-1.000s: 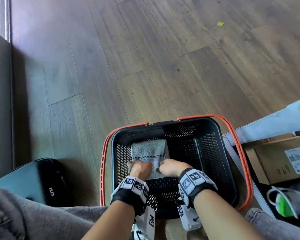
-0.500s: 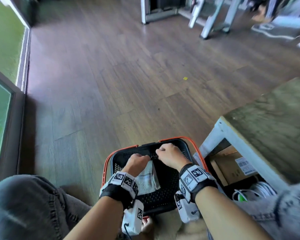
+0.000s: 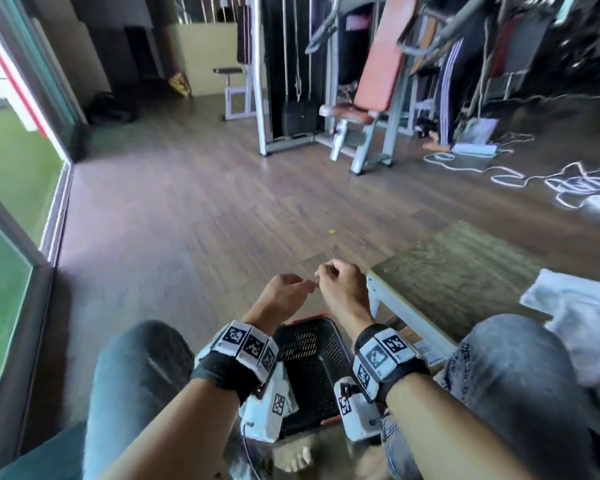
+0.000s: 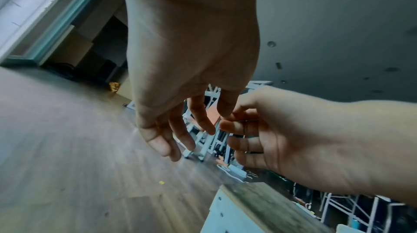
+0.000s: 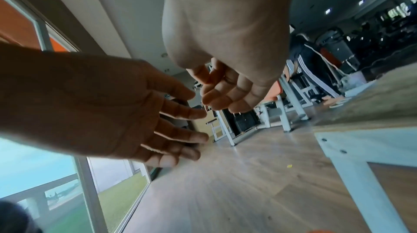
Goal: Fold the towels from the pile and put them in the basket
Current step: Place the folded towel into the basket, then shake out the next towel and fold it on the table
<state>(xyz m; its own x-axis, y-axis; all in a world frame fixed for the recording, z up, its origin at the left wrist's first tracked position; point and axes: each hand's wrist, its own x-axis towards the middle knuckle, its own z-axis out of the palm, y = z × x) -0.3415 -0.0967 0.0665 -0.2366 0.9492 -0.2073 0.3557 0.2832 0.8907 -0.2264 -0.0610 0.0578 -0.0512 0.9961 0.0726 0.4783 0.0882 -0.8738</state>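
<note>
The black basket (image 3: 312, 362) with orange handles stands on the floor between my knees, partly hidden by my wrists. The folded grey towel inside it is not visible from here. Both hands hover empty above the basket's far rim, close together. My left hand (image 3: 286, 292) has relaxed, slightly spread fingers (image 4: 180, 139). My right hand (image 3: 340, 284) has loosely curled fingers (image 5: 225, 98) and holds nothing. A crumpled white towel pile (image 3: 579, 317) lies on the wooden table (image 3: 465, 271) to my right.
My knees in grey jeans flank the basket. The table's white frame (image 3: 413, 313) stands right beside the basket. Gym machines (image 3: 326, 98) and loose white cables (image 3: 551, 181) occupy the far floor. A glass door (image 3: 21, 168) runs along the left.
Both hands let go of the grey towel in the basket and rose above its rim, empty. My head lifted from the basket toward the room.
</note>
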